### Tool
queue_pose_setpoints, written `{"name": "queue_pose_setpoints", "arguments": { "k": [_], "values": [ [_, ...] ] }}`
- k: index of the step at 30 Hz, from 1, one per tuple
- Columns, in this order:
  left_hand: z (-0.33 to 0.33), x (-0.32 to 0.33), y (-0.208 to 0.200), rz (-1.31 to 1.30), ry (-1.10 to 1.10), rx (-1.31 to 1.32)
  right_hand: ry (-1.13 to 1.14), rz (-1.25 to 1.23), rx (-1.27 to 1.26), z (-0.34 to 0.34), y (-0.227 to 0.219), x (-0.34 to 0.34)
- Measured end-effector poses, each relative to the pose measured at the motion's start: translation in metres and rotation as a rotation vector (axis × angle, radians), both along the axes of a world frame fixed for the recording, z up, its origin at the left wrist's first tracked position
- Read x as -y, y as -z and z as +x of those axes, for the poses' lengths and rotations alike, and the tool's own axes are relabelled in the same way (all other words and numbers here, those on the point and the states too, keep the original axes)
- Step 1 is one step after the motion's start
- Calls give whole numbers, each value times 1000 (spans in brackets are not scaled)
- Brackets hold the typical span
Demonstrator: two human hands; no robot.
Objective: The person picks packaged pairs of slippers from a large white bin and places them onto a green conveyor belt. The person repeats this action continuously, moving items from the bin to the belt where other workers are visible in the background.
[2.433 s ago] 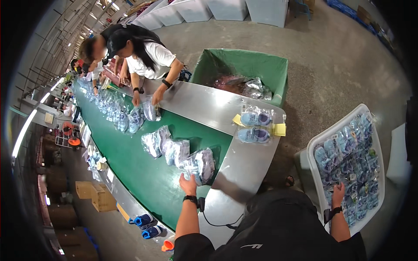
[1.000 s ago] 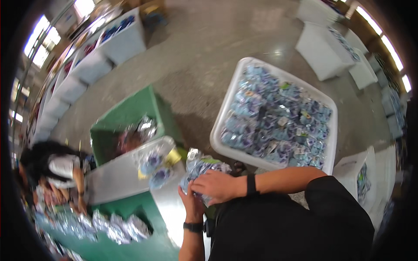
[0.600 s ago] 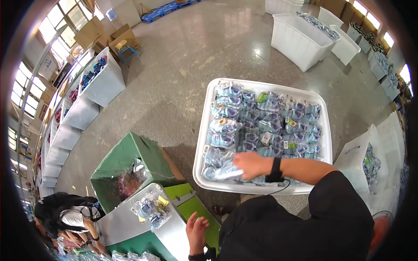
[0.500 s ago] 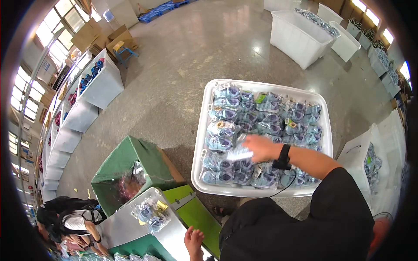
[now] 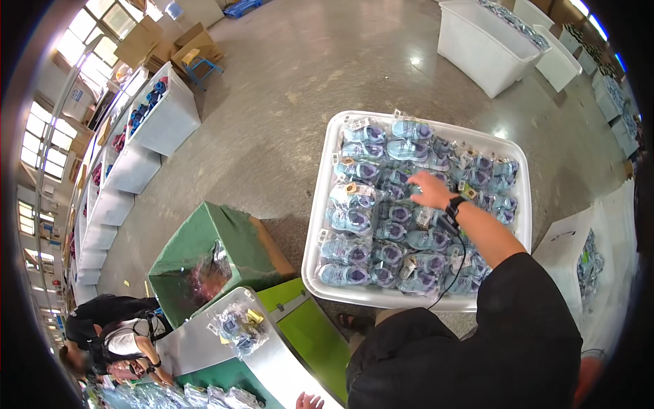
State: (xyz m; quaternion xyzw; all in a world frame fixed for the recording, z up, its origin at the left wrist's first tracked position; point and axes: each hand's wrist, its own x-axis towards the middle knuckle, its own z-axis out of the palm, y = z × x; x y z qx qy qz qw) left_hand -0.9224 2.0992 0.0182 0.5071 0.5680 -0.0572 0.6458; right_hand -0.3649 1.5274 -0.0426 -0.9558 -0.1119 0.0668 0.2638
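Observation:
A large white bin [image 5: 315,225] holds rows of light-blue shoes [image 5: 347,249] in clear plastic bags, some with paper tags. Over the middle of these rows reaches my right hand [image 5: 430,191], fingers apart and nothing held, with a black band on its wrist. One bagged pair of shoes [image 5: 410,140] lies on top at the far side of the bin. Only the fingers of my left hand [image 5: 310,402] show at the bottom edge, beside the metal worktop; they look apart and without anything in them.
Bagged shoes [image 5: 238,327] with yellow tags lie on a metal worktop [image 5: 262,354]. Beside it stands a green-covered box [image 5: 238,235]. At lower left a person [image 5: 133,341] bends over more bagged goods. White bins [image 5: 163,126] line the left; another bin [image 5: 477,54] stands far right.
My right hand has moved away and lets go of a bagged item it held; a bagged pair now lies at the bin's far side. My left hand has dropped lower in view.

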Motion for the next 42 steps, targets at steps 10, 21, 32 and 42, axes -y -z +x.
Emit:
{"name": "queue_pose_setpoints", "arguments": {
  "k": [10,21,32,42],
  "values": [
    [2,-18,10,51,-88,-39,-112,20,-163,-136,55,-41],
    [-68,-138,82,527,25,-107,-44,87,-294,-206,67,-72],
    [-137,-287,144,967,-99,-429,-73,88,-201,-240,52,-138],
    [-141,-335,192,854,-165,-424,-54,-3,-256,-299,40,-150]
  ]
}}
